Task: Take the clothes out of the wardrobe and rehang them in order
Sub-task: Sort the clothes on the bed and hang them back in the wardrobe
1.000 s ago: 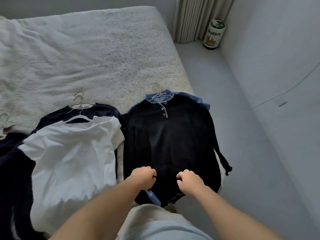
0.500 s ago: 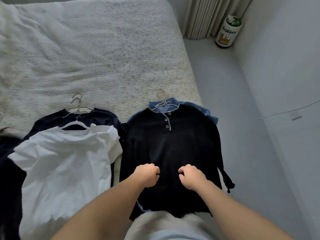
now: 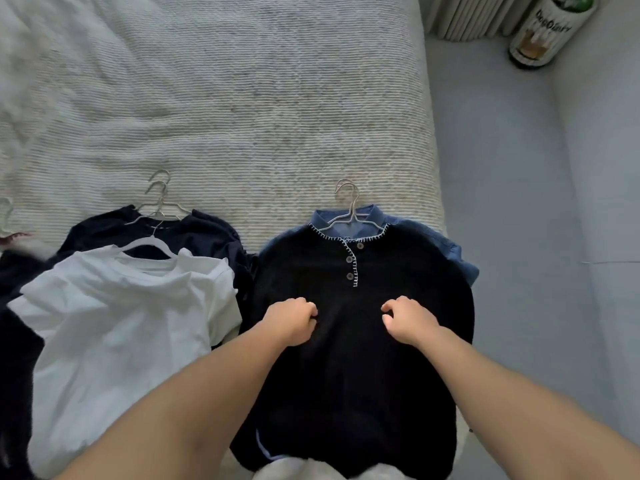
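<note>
Scanning from the left, I saw a white T-shirt (image 3: 128, 327) on its hanger, lying over dark garments (image 3: 194, 233) on the bed (image 3: 242, 98). Just beside it lay the black sweater (image 3: 349, 375), long axis running straight away from me, its hanger hook (image 3: 346, 194) at the far end above a blue shirt collar (image 3: 372, 220). My left hand (image 3: 292, 320) and right hand (image 3: 407, 320) were both curled on its chest, seemingly bunching the knit, equally near, with the hook beyond them. Grey floor (image 3: 502, 202) and a printed canister (image 3: 543, 29) lay right.
</note>
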